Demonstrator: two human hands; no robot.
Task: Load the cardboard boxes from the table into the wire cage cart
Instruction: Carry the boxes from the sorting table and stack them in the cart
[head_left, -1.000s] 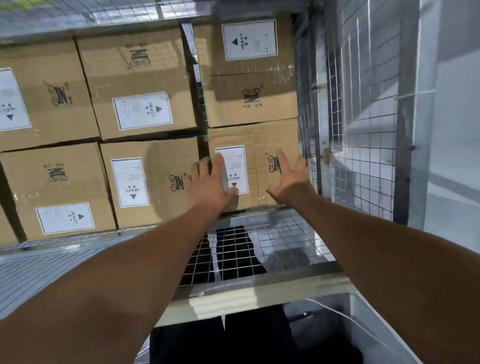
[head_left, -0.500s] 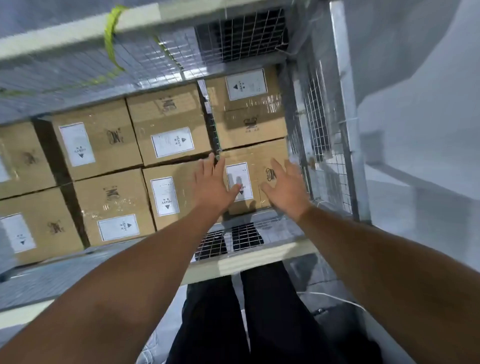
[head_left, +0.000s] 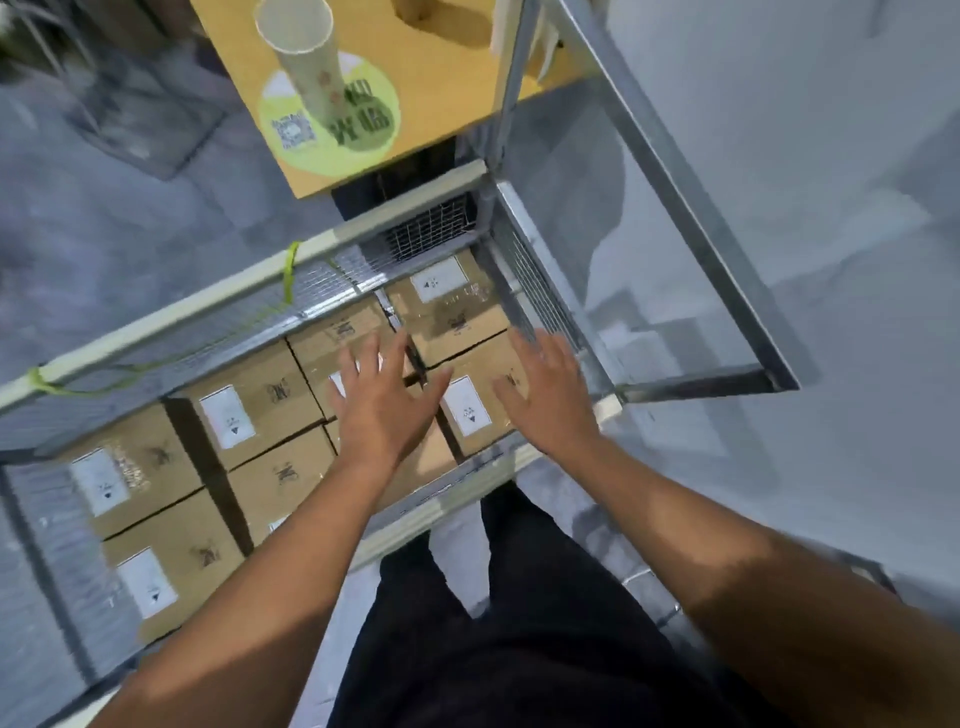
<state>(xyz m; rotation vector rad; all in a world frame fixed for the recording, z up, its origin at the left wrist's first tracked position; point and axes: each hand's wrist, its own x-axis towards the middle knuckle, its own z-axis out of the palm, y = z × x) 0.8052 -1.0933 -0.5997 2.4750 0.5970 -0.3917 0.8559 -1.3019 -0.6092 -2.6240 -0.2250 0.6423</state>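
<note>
Though blurred, cardboard boxes (head_left: 270, 415) inside wire cage cart (head_left: 156, 323); left hand (head_left: 384, 415), right hand (head_left: 553, 408) seemingly splayed, empty.

Mottled grey floor (head_left: 130, 234) fills the side from 8 to 11 o'clock, with a dark, blurred flat thing (head_left: 150, 119) lying on it at 11. At 12 o'clock stands a yellow-topped desk (head_left: 441, 83) bearing a tall paper cup (head_left: 306, 57) on a round green sticker (head_left: 374, 124). From 1 to 4 o'clock spreads a pale grey surface (head_left: 805, 156), softly lit and crossed by faint shadows; whether it is wall or floor cannot be told.
</note>
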